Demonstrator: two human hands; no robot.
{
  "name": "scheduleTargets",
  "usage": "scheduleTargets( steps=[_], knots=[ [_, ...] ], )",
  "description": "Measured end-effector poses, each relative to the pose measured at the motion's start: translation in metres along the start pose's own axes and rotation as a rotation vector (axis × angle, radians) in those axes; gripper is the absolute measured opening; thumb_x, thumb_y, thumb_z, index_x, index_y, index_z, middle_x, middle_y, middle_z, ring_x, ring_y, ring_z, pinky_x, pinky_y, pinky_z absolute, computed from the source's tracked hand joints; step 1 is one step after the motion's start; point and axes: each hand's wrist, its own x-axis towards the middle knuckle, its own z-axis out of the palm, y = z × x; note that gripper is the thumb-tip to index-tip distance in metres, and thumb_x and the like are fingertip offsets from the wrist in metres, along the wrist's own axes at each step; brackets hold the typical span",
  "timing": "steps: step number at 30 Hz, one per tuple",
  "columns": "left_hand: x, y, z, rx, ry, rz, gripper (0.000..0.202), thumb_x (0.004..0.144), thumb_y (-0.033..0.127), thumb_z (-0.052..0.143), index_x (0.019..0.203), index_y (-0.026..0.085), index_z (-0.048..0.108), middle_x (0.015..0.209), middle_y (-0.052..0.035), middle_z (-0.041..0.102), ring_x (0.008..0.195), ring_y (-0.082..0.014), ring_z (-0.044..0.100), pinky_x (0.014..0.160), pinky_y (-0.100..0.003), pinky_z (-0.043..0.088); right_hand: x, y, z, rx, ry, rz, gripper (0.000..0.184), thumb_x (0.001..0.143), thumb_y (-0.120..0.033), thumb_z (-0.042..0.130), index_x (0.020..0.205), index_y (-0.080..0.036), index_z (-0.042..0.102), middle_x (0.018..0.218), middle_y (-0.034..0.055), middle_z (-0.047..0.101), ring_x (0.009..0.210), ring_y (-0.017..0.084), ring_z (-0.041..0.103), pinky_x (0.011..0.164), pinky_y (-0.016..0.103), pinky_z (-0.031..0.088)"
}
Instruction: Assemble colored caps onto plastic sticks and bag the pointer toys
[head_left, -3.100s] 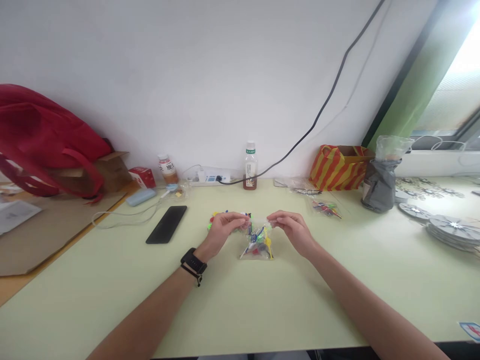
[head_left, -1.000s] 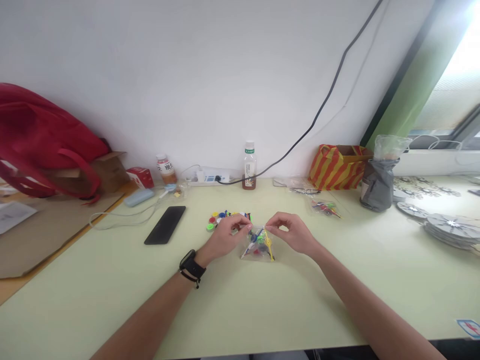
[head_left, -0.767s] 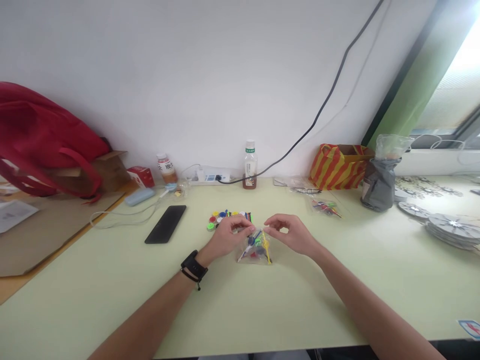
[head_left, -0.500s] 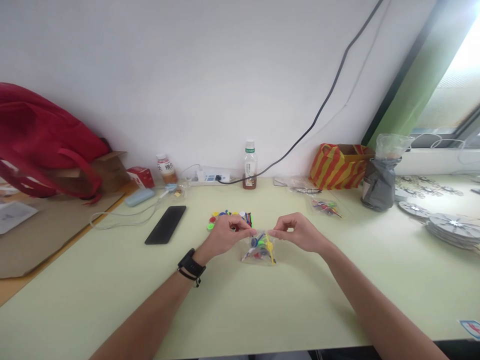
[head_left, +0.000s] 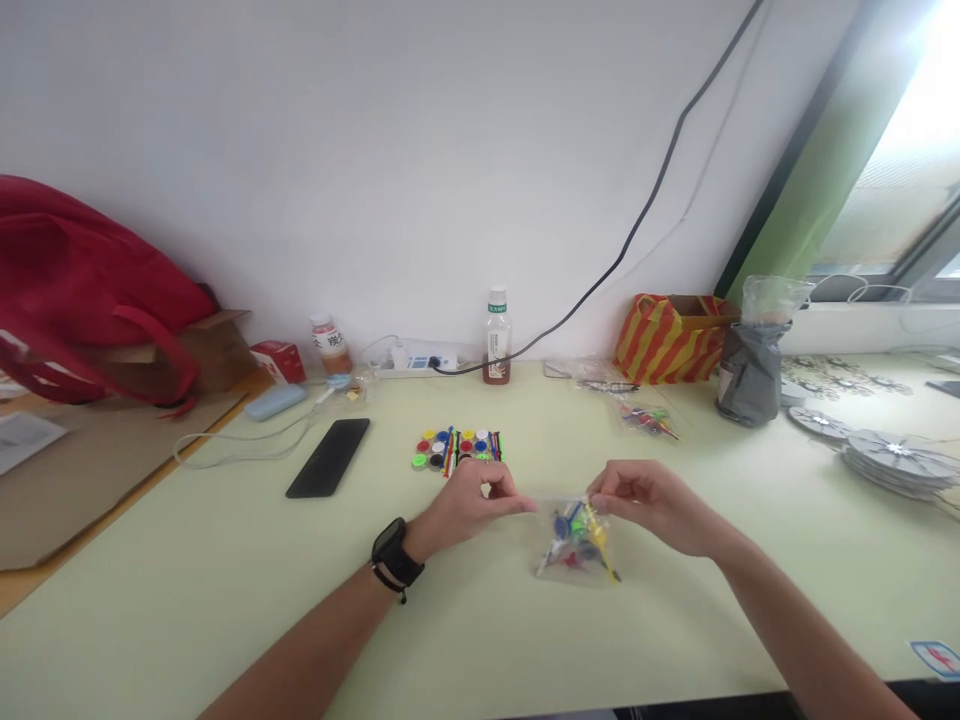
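Observation:
A small clear plastic bag [head_left: 576, 541] with colourful small parts inside hangs just above the pale green desk [head_left: 225, 580]. My left hand [head_left: 472, 505], with a black watch on its wrist, pinches the bag's top left corner. My right hand [head_left: 651, 503] pinches the top right edge. Behind my left hand a cluster of coloured caps and sticks [head_left: 456, 450] lies on the desk.
A black phone [head_left: 328, 470] lies to the left. At the back stand two bottles [head_left: 496, 338], a power strip [head_left: 418, 358], a striped bag [head_left: 673, 338] and a grey pouch [head_left: 750, 370]. Another bag of parts [head_left: 646, 418] lies right of centre. Discs [head_left: 896, 460] are stacked at the far right.
Both hands have carried the bag to the right and nearer to me, away from the caps. The caps and sticks now show fully. Both pinches still hold.

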Motion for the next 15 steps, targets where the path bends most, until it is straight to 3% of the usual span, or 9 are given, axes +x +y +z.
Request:
scheduleTargets(
  steps=[3, 5, 7, 9, 11, 13, 15],
  knots=[
    [0.000, 0.001, -0.001, 0.033, 0.084, -0.020, 0.041, 0.086, 0.046, 0.078, 0.063, 0.016, 0.063, 0.064, -0.0002, 0.062, 0.061, -0.0121, 0.049, 0.059, -0.026, 0.039, -0.020, 0.011, -0.031, -0.188, 0.235, -0.034, 0.036, 0.094, -0.055, 0.066, 0.078, -0.022, 0.066, 0.091, 0.0100, 0.078, 0.082, 0.024, 0.072, 0.072, 0.035, 0.058],
    [0.000, 0.001, -0.001, 0.064, 0.123, -0.010, 0.040, 0.089, 0.045, 0.074, 0.064, 0.017, 0.061, 0.064, 0.0002, 0.060, 0.062, -0.0123, 0.049, 0.060, -0.026, 0.040, -0.032, 0.020, -0.049, -0.451, 0.459, -0.107, 0.032, 0.095, -0.051, 0.065, 0.078, -0.024, 0.068, 0.097, 0.0093, 0.079, 0.085, 0.026, 0.073, 0.072, 0.035, 0.058],
    [-0.002, 0.000, 0.003, 0.097, 0.104, 0.005, 0.039, 0.091, 0.044, 0.071, 0.065, 0.017, 0.062, 0.065, -0.0002, 0.061, 0.063, -0.0130, 0.050, 0.060, -0.026, 0.039, -0.040, 0.033, -0.057, -0.725, 0.601, -0.219, 0.026, 0.097, -0.047, 0.063, 0.082, -0.026, 0.070, 0.100, 0.0086, 0.079, 0.086, 0.027, 0.074, 0.073, 0.036, 0.057],
    [-0.005, 0.000, 0.008, 0.124, 0.057, 0.016, 0.037, 0.092, 0.044, 0.070, 0.066, 0.017, 0.064, 0.065, -0.0006, 0.063, 0.063, -0.0130, 0.051, 0.059, -0.026, 0.038, -0.043, 0.049, -0.054, -0.952, 0.594, -0.310, 0.025, 0.100, -0.041, 0.058, 0.086, -0.026, 0.072, 0.099, 0.0095, 0.079, 0.088, 0.027, 0.074, 0.079, 0.038, 0.056],
    [-0.009, -0.001, 0.014, 0.141, 0.009, 0.019, 0.036, 0.092, 0.043, 0.070, 0.067, 0.017, 0.065, 0.065, -0.0009, 0.064, 0.060, -0.0123, 0.050, 0.056, -0.026, 0.037, -0.042, 0.064, -0.046, -1.110, 0.475, -0.336, 0.032, 0.104, -0.035, 0.048, 0.082, -0.025, 0.070, 0.089, 0.0100, 0.077, 0.083, 0.026, 0.073, 0.080, 0.038, 0.055],
    [-0.011, -0.002, 0.018, 0.152, -0.036, 0.023, 0.035, 0.092, 0.042, 0.070, 0.068, 0.017, 0.065, 0.064, -0.0008, 0.064, 0.058, -0.0116, 0.050, 0.054, -0.025, 0.037, -0.040, 0.076, -0.038, -1.183, 0.382, -0.321, 0.037, 0.105, -0.032, 0.043, 0.077, -0.025, 0.066, 0.077, 0.0080, 0.073, 0.074, 0.024, 0.070, 0.081, 0.039, 0.054],
    [-0.012, -0.004, 0.021, 0.166, -0.072, 0.023, 0.034, 0.091, 0.040, 0.071, 0.067, 0.016, 0.065, 0.063, -0.0004, 0.063, 0.057, -0.0112, 0.050, 0.053, -0.024, 0.037, -0.039, 0.083, -0.036, -1.191, 0.372, -0.308, 0.032, 0.103, -0.037, 0.048, 0.080, -0.025, 0.066, 0.081, 0.0078, 0.073, 0.076, 0.024, 0.070, 0.081, 0.039, 0.054]
  ],
)
